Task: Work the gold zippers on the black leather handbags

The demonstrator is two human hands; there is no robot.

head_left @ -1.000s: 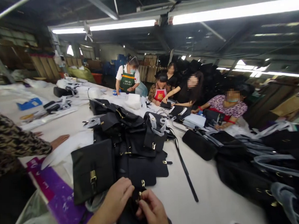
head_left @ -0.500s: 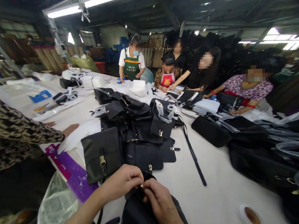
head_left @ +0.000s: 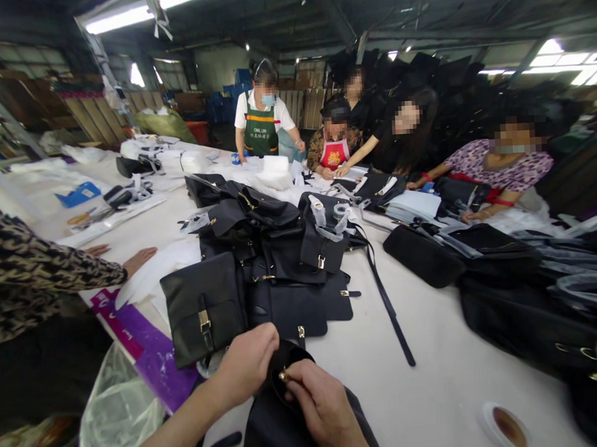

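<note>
The smooth black bag (small gold-coloured fitting at its far end) lies low in view, partly hidden.

The one view looks out from the person's head (so from above the work), facing forward and down over the broad, white-topped table. The bare left hand and bare right hand show close up, low centre; the white-shirted co-worker in a green cloth apron stands well beyond.
</note>
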